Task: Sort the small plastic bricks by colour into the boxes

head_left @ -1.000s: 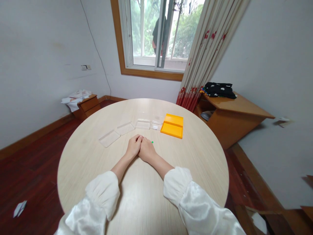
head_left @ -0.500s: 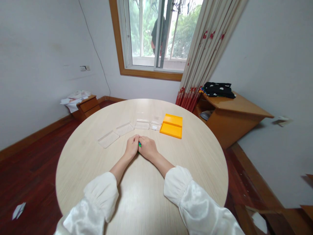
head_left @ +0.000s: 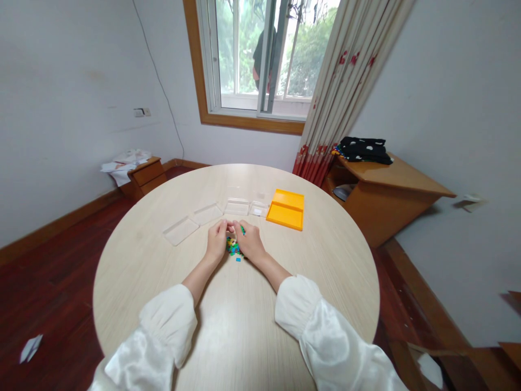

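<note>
A heap of small plastic pieces (head_left: 234, 247), mostly green and blue with some yellow, lies on the table between my hands. One blue piece (head_left: 238, 259) rests apart on the near side. My left hand (head_left: 217, 240) curves loosely round the heap's left side, its fingers apart from the palm. On the other side, my right hand (head_left: 251, 243) is curled, with green and blue pieces (head_left: 243, 230) showing between its thumb and fingers. The fingertips of both hands meet beyond the heap. What lies under the palms is hidden.
Beyond my hands, clear plastic trays (head_left: 181, 231) stand in an arc on the round table (head_left: 244, 336). An orange open case (head_left: 285, 217) lies at their right end. A wooden cabinet (head_left: 391, 184) with dark cloth (head_left: 364, 149) on top stands at the right.
My hands were pressed together with only a little green and blue showing between them. They have parted on the near side, and a heap of coloured pieces now shows on the table.
</note>
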A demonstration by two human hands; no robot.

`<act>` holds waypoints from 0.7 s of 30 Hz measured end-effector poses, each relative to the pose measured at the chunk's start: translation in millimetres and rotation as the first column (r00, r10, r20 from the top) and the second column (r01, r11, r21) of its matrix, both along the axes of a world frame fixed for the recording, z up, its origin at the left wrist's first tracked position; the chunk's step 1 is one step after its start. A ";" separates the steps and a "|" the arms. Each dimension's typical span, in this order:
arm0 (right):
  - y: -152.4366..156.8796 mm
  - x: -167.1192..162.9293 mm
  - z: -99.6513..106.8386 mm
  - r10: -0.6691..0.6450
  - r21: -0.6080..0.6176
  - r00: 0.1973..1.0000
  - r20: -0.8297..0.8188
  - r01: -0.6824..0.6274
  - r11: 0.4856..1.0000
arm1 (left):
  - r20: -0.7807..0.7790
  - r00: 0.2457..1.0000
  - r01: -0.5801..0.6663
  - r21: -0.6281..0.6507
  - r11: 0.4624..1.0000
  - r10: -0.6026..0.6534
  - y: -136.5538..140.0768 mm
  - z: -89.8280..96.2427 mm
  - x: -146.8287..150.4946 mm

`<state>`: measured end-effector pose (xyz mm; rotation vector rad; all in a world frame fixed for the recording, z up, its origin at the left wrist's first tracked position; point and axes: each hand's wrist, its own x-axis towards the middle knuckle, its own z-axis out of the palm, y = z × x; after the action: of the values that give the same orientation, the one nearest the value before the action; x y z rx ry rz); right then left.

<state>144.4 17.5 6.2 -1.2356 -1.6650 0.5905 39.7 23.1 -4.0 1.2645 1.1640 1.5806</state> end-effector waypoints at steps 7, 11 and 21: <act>17.5 8.1 9.4 -0.138 -0.276 0.345 -0.928 -0.390 0.879 | 0.743 0.665 0.217 -0.095 0.972 -0.076 -4.8 21.5 1.9; 19.4 7.9 13.3 -0.170 -0.202 0.115 -0.979 -0.414 0.887 | 0.850 0.522 0.422 -0.190 0.887 -0.066 -12.7 31.1 7.8; 14.9 -11.6 12.9 -0.217 -0.217 0.036 -0.975 -0.324 0.921 | 0.905 0.420 0.416 -0.256 0.872 0.066 -18.3 32.5 17.3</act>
<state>132.8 32.5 19.0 -0.5556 -0.2588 1.4935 57.0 4.8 28.5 0.0773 0.5548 1.3607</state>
